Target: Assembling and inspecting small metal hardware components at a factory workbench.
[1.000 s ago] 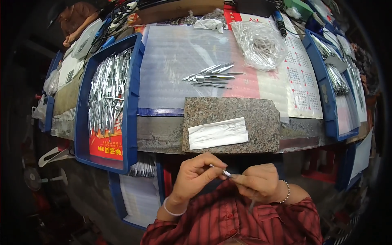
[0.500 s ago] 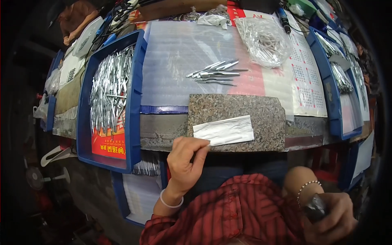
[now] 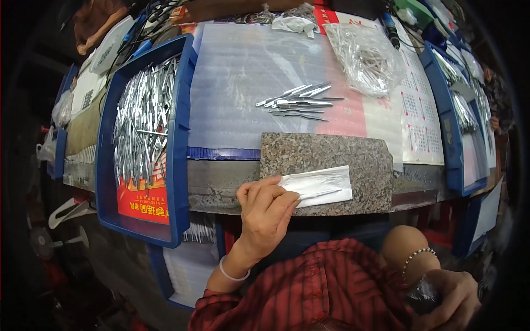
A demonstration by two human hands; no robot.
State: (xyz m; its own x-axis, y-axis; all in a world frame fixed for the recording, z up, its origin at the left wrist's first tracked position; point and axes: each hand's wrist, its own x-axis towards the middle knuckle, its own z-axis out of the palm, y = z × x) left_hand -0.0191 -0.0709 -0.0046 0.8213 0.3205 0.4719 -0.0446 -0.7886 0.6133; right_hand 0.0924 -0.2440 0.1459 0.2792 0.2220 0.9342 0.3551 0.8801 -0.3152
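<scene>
My left hand (image 3: 269, 212) pinches one end of a slim silver metal piece (image 3: 323, 193). The piece lies across a folded white paper or cloth (image 3: 334, 175), which rests on a speckled granite slab (image 3: 364, 154) at the table's front edge. At the lower right my right hand (image 3: 455, 295) is curled around a dark, rounded object (image 3: 424, 295); its kind cannot be made out. Beyond the slab, several slender metal pieces (image 3: 301, 102) with flat, holed ends lie in a loose pile on a plastic-covered sheet.
On the left, a blue tray (image 3: 179, 160) holds many similar metal pieces. A clear plastic bag (image 3: 367, 60) lies at the back right, near a blue-and-black handheld tool (image 3: 391, 30). Another blue tray (image 3: 454, 160) stands far right. A person (image 3: 99, 22) sits at the far left.
My left hand has moved slightly right and up onto the paper, and the metal piece now shows across it. My right hand keeps the dark object low at the right. The whole view has shifted slightly.
</scene>
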